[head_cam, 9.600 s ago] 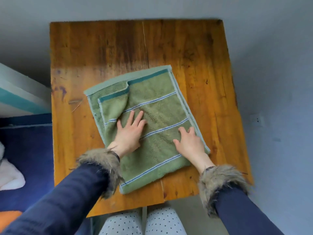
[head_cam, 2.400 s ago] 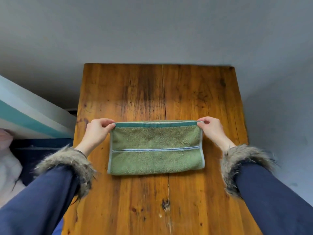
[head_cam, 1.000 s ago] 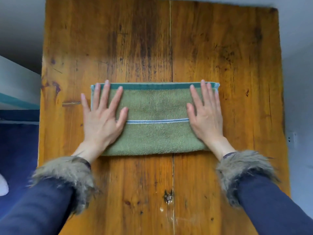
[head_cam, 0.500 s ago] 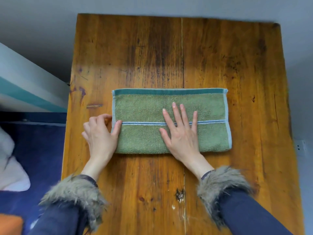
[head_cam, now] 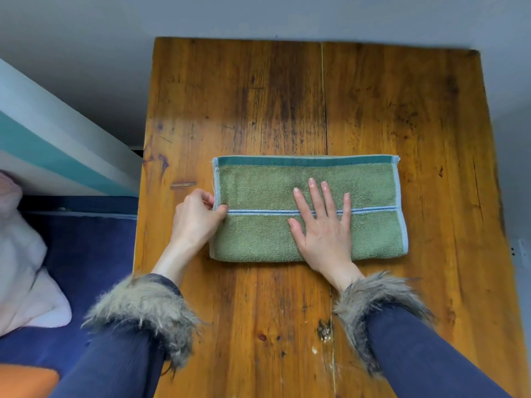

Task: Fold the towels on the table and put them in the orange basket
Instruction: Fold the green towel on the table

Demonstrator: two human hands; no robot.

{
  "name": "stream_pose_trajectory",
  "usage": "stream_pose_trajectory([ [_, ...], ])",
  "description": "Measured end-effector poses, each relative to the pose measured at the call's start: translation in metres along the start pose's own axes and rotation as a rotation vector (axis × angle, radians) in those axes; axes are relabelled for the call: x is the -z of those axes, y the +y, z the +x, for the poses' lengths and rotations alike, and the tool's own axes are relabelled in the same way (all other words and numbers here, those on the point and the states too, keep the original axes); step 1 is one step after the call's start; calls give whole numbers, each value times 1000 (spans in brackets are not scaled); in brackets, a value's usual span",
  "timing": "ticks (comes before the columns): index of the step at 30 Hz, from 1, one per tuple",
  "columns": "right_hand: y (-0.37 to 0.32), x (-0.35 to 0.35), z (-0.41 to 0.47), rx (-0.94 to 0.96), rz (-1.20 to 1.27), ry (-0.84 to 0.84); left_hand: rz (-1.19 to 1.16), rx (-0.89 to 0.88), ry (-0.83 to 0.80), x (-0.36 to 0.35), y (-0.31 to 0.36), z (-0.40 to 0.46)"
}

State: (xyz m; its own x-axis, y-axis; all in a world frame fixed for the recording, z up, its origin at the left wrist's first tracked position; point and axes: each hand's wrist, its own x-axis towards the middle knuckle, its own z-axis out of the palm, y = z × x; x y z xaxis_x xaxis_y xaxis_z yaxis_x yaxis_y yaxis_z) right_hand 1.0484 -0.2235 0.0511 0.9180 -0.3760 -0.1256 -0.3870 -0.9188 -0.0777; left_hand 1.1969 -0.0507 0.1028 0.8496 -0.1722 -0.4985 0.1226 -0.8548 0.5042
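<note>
Wooden table (head_cam: 373, 96) bearing a green towel (head_cam: 258, 237), folded into a strip under both hands. Right hand (head_cam: 323, 228) lies flat, fingers straight, anchoring mid-strip. Left hand (head_cam: 198, 218) pinches the short edge; it should carry that edge squarely over the right hand's side. An orange object (head_cam: 26, 382), possibly the basket, sits behind the left sleeve (head_cam: 115, 360); nothing obstructs.

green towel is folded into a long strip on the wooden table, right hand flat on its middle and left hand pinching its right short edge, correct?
Not quite. In the head view the left hand pinches the left short edge of the green towel, not the right one. The rest holds: the towel lies folded in a long strip on the wooden table, and the right hand lies flat on its middle.
</note>
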Motion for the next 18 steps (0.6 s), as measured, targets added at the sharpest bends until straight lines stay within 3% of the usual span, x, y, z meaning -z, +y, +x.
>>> stream_pose_trajectory([
  [4, -1, 0, 0, -4, 0, 12, -366, 125, -260, 17, -1, 3],
  [7, -1, 0, 0, -6, -6, 10, -420, 102, -428, 28, 2, 2],
  [18, -3, 2, 2, -5, -10, -24, -581, 115, -535, 39, -1, -2],
])
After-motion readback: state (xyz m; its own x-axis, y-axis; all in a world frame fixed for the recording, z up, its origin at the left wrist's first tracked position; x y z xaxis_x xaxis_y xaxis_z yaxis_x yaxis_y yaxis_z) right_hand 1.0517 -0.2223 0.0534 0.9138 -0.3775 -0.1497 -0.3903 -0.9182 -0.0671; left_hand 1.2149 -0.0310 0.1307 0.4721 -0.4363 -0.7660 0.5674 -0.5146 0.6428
